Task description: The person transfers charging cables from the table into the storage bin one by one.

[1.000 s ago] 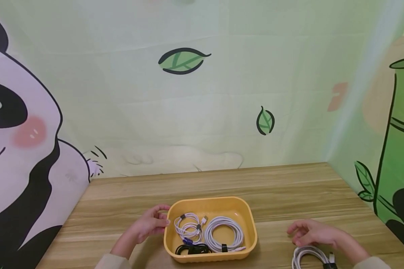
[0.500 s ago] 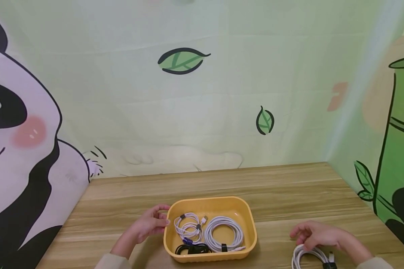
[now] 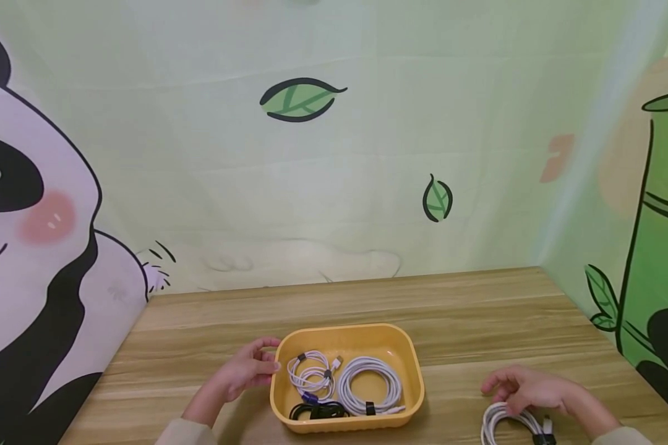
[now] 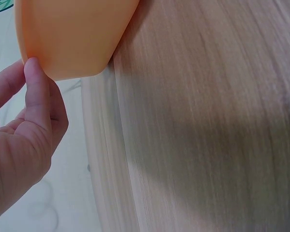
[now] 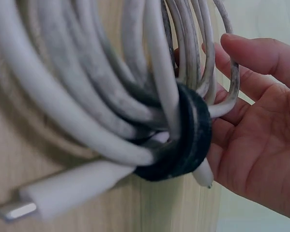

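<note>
In the head view, a yellow plastic basket sits on the table with coiled cables inside. My left hand holds its left end; in the left wrist view, the thumb lies on the outer wall near the rim. At the lower right is a coiled white charging cable, partly cut off by the frame's bottom. My right hand grips the coil's far side, thumb on the near side and fingers beyond. The right wrist view shows the cable's black strap and its metal-tipped plug.
In the basket lie a thin white USB cable, a thicker white coil and a black cable with a blue plug. The wooden table backs onto a printed cloth with panda and leaf drawings.
The right hand has shifted slightly right, its thumb coming down onto the white cable coil. The left hand and basket have stayed in place.
</note>
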`<control>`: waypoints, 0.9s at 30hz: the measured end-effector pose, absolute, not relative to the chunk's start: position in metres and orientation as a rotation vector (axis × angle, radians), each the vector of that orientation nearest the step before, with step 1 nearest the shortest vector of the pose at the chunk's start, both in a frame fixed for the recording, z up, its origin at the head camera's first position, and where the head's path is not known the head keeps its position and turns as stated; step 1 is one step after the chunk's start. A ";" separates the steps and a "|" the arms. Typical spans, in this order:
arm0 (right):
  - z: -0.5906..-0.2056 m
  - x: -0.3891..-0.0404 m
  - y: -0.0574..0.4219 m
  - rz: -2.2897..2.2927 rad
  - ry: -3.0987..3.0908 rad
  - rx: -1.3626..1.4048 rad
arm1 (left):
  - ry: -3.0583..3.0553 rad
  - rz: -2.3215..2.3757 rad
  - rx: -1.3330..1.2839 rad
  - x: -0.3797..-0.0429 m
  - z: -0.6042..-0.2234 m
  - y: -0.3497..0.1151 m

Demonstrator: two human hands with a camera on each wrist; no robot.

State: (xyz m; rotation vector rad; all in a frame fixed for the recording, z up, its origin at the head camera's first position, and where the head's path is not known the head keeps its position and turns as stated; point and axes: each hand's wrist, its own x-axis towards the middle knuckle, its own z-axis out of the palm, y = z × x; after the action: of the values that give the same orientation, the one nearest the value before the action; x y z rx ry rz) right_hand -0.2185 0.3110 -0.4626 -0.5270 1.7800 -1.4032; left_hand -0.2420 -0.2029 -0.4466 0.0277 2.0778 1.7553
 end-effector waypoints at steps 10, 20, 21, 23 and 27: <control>-0.461 -0.218 0.312 -1.435 1.717 -0.487 | 2.079 1.756 0.010 -0.242 -0.445 -0.202; -0.462 -0.217 0.312 -1.420 1.747 -0.470 | 2.079 1.754 0.008 -0.243 -0.448 -0.203; -0.462 -0.217 0.313 -1.421 1.751 -0.469 | 2.078 1.754 0.009 -0.243 -0.448 -0.203; -0.462 -0.217 0.313 -1.422 1.764 -0.467 | 2.076 1.755 0.014 -0.243 -0.448 -0.203; -0.462 -0.217 0.313 -1.426 1.801 -0.459 | 2.078 1.756 0.014 -0.243 -0.448 -0.203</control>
State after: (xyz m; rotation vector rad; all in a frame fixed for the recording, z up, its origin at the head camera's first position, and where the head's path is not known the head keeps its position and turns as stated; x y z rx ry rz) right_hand -0.2171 0.3133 -0.4617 -0.4589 1.8012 -1.4264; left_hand -0.2432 -0.2034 -0.4482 0.0145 2.0782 1.7562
